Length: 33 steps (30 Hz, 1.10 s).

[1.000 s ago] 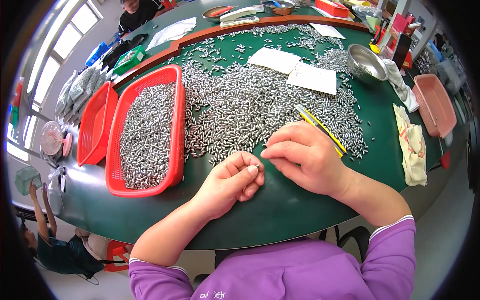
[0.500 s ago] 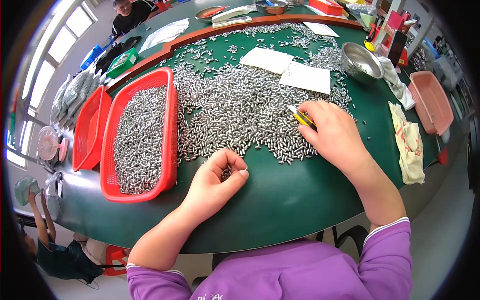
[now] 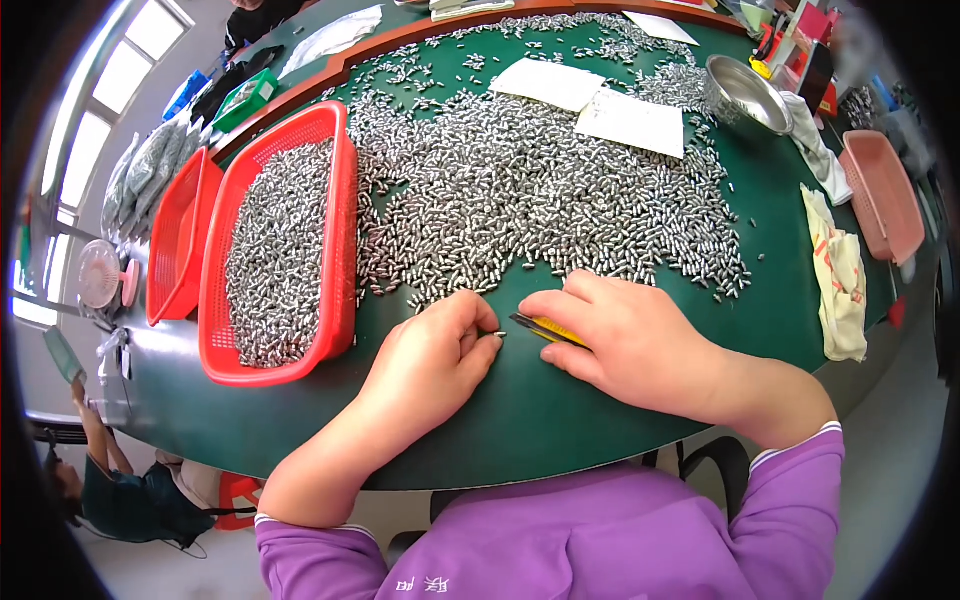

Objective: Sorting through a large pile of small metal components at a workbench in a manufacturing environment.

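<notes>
My left hand (image 3: 432, 352) is closed near the table's front, with one small silver metal piece (image 3: 499, 334) pinched between thumb and forefinger. Just to its right, my right hand (image 3: 625, 340) grips a yellow and black utility knife (image 3: 552, 330), its tip pointing at the pinched piece with a small gap between. Beyond both hands spreads a wide heap of small silver bullet-shaped metal pieces (image 3: 540, 190). To the left a red plastic basket (image 3: 345, 240) holds many more of them. Whether other pieces sit inside my left palm is hidden.
White paper sheets (image 3: 632, 122) lie on the heap. A steel bowl (image 3: 748, 95), a yellowish cloth (image 3: 838, 280) and a pink basket (image 3: 880, 195) are at right. Another red basket (image 3: 180, 245) stands at left. One person (image 3: 140, 500) is at lower left, another (image 3: 255, 20) across the table.
My right hand has come back from the heap toward my left hand, bringing the utility knife. A metal piece now shows at my left fingertips. The view has tilted down slightly.
</notes>
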### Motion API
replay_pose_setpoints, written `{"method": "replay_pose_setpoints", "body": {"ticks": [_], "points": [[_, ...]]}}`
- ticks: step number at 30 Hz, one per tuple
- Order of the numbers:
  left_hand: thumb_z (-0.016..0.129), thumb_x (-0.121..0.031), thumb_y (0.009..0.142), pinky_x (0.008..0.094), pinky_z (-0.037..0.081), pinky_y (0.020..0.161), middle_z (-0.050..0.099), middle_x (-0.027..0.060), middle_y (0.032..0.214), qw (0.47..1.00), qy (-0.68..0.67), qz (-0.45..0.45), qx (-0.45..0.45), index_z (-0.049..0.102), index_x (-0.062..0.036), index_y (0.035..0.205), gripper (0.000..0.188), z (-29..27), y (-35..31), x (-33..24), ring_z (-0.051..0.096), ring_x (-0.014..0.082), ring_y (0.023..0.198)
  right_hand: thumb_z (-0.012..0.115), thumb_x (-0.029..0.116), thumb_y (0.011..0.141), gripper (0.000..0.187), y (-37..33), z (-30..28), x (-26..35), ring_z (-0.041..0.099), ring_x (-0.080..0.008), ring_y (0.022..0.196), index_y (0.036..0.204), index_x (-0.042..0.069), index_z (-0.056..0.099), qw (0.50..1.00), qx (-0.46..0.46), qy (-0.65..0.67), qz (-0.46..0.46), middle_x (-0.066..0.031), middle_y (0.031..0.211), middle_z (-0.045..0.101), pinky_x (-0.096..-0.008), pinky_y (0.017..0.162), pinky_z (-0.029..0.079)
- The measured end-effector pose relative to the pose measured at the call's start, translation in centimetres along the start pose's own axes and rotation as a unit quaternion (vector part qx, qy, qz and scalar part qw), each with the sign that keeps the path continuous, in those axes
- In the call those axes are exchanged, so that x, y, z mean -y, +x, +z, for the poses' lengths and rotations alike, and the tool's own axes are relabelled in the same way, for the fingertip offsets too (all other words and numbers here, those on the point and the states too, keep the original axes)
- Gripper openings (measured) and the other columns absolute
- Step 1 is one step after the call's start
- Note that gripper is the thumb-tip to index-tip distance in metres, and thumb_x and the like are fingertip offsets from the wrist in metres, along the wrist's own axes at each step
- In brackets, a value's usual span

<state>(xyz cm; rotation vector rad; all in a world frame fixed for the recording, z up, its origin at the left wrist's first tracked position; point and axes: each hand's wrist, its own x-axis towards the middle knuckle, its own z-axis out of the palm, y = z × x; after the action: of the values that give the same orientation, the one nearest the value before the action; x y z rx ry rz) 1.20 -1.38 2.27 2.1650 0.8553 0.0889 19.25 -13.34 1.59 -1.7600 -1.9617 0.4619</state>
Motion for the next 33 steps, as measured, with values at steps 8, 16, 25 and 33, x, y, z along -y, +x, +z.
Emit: {"method": "replay_pose_setpoints", "body": {"ticks": [8,16,25,33], "points": [[0.064,-0.011,0.083,0.0344,0.045,0.059,0.053,0.0068,0.067,0.999,0.019,-0.011,0.025,0.057,-0.0028,0.094,0.015,-0.3,0.0,-0.2,0.054,0.0199,0.061,0.063,0.010,0.078,0.021,0.0,0.7,-0.1,0.061,-0.0248,0.076,0.098,0.006,0.056,0.998,-0.052,-0.025,-0.035,-0.0082,0.084,0.053,-0.0367,0.064,0.051],[0.066,-0.004,0.081,0.0257,0.037,0.051,0.047,0.0000,0.063,1.000,-0.010,0.021,-0.011,0.059,-0.0015,0.086,0.009,0.3,0.1,0.3,0.040,0.0070,0.055,0.062,0.011,0.079,0.020,0.1,1.0,0.2,0.062,-0.0256,0.077,0.097,0.007,0.057,0.998,-0.036,0.028,-0.033,-0.0083,0.085,0.054,-0.0373,0.065,0.052],[0.068,-0.005,0.079,0.0260,0.036,0.050,0.045,-0.0005,0.060,0.999,-0.021,0.017,-0.027,0.057,-0.0012,0.080,0.011,0.4,0.1,0.4,0.039,0.0069,0.054,0.061,0.012,0.080,0.016,0.4,1.6,0.1,0.062,-0.0276,0.076,0.095,0.007,0.059,0.997,-0.053,0.056,-0.022,-0.0090,0.084,0.056,-0.0387,0.066,0.052],[0.069,-0.006,0.078,0.0267,0.037,0.050,0.046,0.0001,0.058,0.999,-0.018,0.013,-0.037,0.057,-0.0012,0.076,0.013,0.7,0.2,0.5,0.041,0.0074,0.054,0.063,0.010,0.078,0.022,0.6,2.0,-0.5,0.061,-0.0269,0.073,0.099,0.005,0.064,0.995,-0.053,0.085,-0.027,-0.0086,0.083,0.058,-0.0367,0.064,0.051]]}}
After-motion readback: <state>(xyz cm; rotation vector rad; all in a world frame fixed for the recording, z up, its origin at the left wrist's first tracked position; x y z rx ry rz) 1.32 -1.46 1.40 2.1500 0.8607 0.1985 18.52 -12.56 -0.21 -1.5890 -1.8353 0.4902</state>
